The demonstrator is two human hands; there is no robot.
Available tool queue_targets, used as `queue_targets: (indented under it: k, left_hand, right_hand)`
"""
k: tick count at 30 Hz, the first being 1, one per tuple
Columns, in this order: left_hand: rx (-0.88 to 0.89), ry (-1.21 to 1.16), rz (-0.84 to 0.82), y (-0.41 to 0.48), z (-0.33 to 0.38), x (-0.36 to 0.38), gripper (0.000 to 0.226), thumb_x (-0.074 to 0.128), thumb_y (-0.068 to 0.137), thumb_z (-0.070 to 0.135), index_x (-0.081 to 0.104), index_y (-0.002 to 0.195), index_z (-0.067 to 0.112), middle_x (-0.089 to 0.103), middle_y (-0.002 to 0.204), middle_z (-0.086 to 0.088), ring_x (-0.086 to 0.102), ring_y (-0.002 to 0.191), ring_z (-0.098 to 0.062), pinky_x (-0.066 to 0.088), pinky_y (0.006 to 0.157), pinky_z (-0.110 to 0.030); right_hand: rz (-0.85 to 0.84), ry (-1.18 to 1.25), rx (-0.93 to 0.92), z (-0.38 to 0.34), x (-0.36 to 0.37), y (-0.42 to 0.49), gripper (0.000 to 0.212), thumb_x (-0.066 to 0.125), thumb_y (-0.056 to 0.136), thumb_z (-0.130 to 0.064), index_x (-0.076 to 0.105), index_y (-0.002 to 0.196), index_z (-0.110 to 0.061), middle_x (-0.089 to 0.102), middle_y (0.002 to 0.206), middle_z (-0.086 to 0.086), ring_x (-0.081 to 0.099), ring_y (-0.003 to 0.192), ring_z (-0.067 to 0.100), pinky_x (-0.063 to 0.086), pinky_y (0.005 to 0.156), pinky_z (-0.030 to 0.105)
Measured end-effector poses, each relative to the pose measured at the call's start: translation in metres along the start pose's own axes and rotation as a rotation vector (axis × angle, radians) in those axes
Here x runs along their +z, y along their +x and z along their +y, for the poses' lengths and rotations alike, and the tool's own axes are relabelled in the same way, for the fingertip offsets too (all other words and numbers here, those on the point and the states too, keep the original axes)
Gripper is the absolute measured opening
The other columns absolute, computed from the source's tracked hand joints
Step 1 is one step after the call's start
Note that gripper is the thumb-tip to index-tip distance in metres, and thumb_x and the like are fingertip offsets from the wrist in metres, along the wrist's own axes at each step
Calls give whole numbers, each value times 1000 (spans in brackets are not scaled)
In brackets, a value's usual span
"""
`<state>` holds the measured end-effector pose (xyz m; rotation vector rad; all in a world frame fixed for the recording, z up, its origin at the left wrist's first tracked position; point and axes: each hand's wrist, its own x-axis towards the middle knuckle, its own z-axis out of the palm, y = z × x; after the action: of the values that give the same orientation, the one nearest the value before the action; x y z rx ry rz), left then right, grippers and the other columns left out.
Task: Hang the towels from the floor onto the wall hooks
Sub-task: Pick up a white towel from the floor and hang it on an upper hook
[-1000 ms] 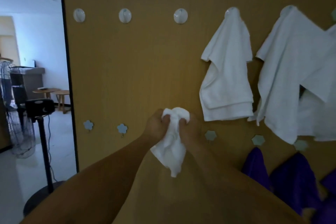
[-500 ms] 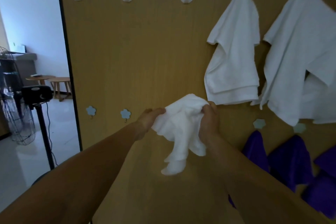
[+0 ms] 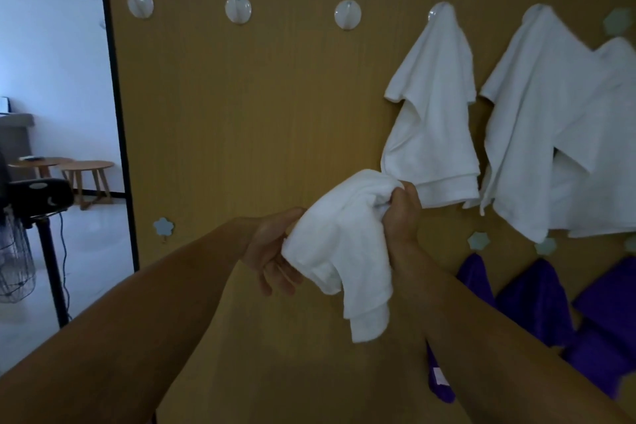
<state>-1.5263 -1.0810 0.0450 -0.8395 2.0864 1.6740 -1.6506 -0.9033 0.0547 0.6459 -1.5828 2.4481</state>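
I have one white towel (image 3: 344, 244) bunched between both hands, held up in front of the wooden wall (image 3: 258, 120), below the upper row of hooks. My right hand (image 3: 401, 213) has its fingers (image 3: 395, 198) clenched around the towel's upper end, at the level of the hem of the nearest hung towel. My left hand (image 3: 272, 251) is under the lower left part of the cloth; its thumb side presses the fabric while the other fingers (image 3: 278, 277) hang loosely uncurled beneath it. A tail of the towel droops down between my forearms.

On the upper row I count three bare round clear hooks: one far left (image 3: 140, 3), one in the middle (image 3: 238, 8), and one nearest the hung towels (image 3: 347, 14). Right of them, three white towels hang: the first (image 3: 433, 120) from its own round hook, the second (image 3: 530, 127) from the next, the third (image 3: 612, 148) partly cut off by the frame edge.

Lower down I see pale flower-shaped hooks; one bare one (image 3: 163, 226) sits far left. At lower right, purple towels (image 3: 537, 299) hang from that row; I make out at least three, with one more purple piece (image 3: 438, 379) showing behind my right forearm.

Beyond the wall's left edge there are two small round wooden tables (image 3: 86, 169) and a standing fan (image 3: 20, 217).
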Motion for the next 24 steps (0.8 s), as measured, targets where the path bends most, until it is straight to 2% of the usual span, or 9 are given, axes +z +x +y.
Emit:
queue_targets:
  k: [4,6,9,14,16,18,20,22,24]
  left_hand:
    - [-30,6,34,0,-1,-11,108,46,59,86,59,115,-6,70,103,-24,68,95,-43,43,86,-58]
    - [81,-73,86,1,0,-19,88,51,67,74,64,112,0,72,103,-19,68,97,-39,43,87,-56]
    - [291,-132,298,3,6,-26,37,61,73,46,71,95,18,73,98,-5,69,93,-25,46,89,-47]
    - [634,-253,652,-3,28,-38,11,63,88,29,65,85,18,65,84,-3,59,72,-17,45,51,-20]
    - [781,-318,675,-13,46,-41,9,61,91,27,61,86,19,63,86,-2,60,76,-17,48,55,-23]
    - [886,-240,693,-24,65,-39,10,59,92,30,59,93,20,62,87,2,60,77,-10,46,60,-25]
    - [978,-73,754,-33,80,-36,13,56,93,34,59,92,22,61,83,7,57,74,-4,41,59,-22]
    - [1065,28,781,-40,91,-34,20,53,94,37,59,91,19,61,83,5,56,73,-6,41,60,-22]
    - [1151,168,804,-44,100,-31,24,51,96,35,60,97,13,61,91,1,55,79,-11,42,65,-21]
  right_hand:
    - [14,39,-2,-3,7,0,23,40,88,-4,56,79,-18,58,83,-1,55,73,11,46,61,18]
    - [26,38,-3,-3,11,-1,22,40,88,-4,56,80,-17,58,82,-1,55,73,11,47,60,17]
    - [36,28,3,1,12,-2,19,40,88,-4,54,78,-14,56,80,1,53,73,14,45,64,23]
    - [-36,41,50,9,10,-8,22,40,83,-2,42,66,-15,45,67,0,44,62,11,38,59,26]
    - [-101,-17,79,13,6,-11,27,43,80,0,34,61,-17,36,63,0,36,60,13,31,59,29]
    - [-153,-94,93,17,3,-15,25,45,83,-1,37,64,-15,36,67,5,36,64,17,30,64,32]
    - [-204,-139,100,18,0,-21,24,45,87,-2,43,66,-13,41,68,5,42,66,16,34,65,28]
    - [-300,-141,149,15,-3,-26,33,47,89,-9,48,57,-17,49,61,-1,48,62,11,40,59,21]
    - [-382,-122,178,9,1,-25,27,51,89,-22,58,67,-9,60,72,7,56,73,21,45,67,24]
